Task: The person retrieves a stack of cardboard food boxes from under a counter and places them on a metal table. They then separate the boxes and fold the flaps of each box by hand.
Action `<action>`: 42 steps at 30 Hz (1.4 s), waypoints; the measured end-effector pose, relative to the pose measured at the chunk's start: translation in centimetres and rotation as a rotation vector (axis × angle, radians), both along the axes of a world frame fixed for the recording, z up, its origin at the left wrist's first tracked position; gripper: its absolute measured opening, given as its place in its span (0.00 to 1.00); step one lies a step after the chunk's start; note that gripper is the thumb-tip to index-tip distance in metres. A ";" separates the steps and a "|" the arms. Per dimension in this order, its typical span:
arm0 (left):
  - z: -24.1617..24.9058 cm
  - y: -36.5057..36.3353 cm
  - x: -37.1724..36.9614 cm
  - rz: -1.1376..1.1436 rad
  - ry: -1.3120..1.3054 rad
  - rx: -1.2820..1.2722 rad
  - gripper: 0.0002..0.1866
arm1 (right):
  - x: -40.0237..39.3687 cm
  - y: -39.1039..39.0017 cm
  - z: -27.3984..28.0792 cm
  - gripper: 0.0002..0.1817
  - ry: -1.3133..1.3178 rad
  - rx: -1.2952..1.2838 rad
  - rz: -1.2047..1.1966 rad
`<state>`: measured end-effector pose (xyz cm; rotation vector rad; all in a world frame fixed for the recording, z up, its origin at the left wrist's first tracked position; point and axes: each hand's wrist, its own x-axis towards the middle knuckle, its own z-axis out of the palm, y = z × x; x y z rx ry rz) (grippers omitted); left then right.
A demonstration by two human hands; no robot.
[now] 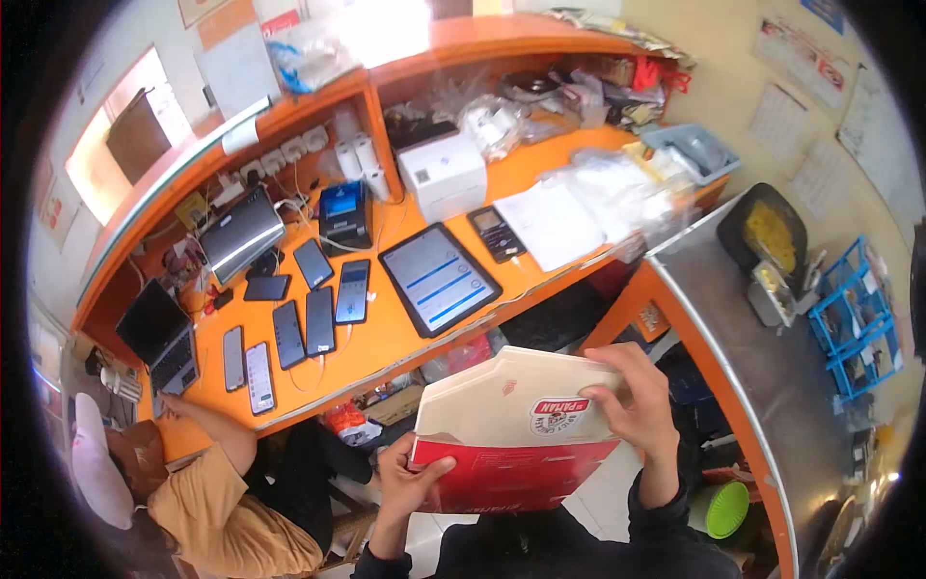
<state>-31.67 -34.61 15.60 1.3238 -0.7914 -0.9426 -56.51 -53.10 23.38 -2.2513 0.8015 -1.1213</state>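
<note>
In front of my body I hold a flat stack of cardboard food boxes [511,463], cream on the upper part and red below, with a round printed logo. My left hand [410,473] grips the lower left edge, its thumb lying across the front. At the upper right, my right hand [632,396] pinches the edge between thumb and fingers. Several layers show along the top edge. The fingers behind the boxes are partly hidden.
An orange counter [395,357] bears several phones, a tablet [439,280], a laptop [159,338] and a white box [444,179]. A seated person [231,502] is at left. To the right stands a metal-topped table [714,280] with a dark pan [762,232] and blue rack [854,318].
</note>
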 end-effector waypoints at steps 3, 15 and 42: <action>3.3 1.9 -0.7 -0.017 0.012 -0.050 0.15 | -1.6 2.1 5.1 0.24 0.029 0.025 0.037; 8.3 1.4 -5.2 -0.033 0.111 -0.214 0.13 | -11.0 -1.5 10.2 0.27 0.129 0.179 0.538; 3.4 -15.1 -18.3 -0.089 -0.116 -0.068 0.14 | -26.9 -18.4 5.9 0.15 0.319 -0.072 0.695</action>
